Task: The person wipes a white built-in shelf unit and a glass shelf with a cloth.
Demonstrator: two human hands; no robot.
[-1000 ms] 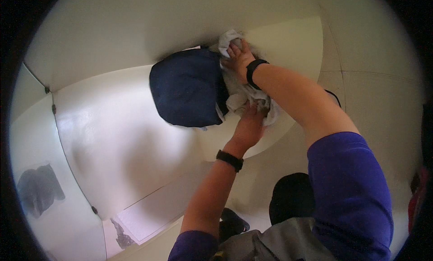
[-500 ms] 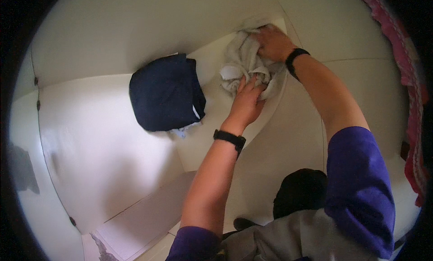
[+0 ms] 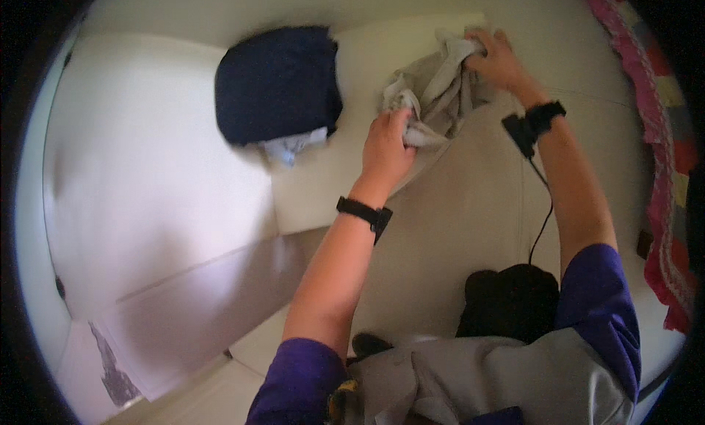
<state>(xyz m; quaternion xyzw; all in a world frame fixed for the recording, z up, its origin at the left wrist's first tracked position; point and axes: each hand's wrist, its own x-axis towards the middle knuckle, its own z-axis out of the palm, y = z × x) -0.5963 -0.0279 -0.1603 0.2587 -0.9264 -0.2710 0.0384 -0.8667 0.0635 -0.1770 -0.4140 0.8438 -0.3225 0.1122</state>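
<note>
A crumpled light grey cloth [image 3: 443, 91], perhaps a garment or towel, hangs between my hands over a pale cream surface. My left hand [image 3: 388, 152] grips its near left end, fingers closed on a bunched fold. At the far right end, my right hand [image 3: 502, 62] pinches the upper edge between thumb and fingers. Left of the cloth lies a folded dark navy garment stack [image 3: 277, 87]. A light blue and white piece of fabric [image 3: 292, 144] pokes out from under its near edge.
The cream surface [image 3: 154, 139] has seams and rises at the back. A flat pinkish-grey panel [image 3: 205, 300] with a torn corner lies near left. Along the right runs a red and pink ruffled patterned fabric [image 3: 661, 139]. A black cable [image 3: 545, 223] trails from my right wrist strap.
Both hands have lifted and spread the grey cloth, which was bunched on the surface. My right hand has moved to the right. The view has shifted, so the navy stack appears higher.
</note>
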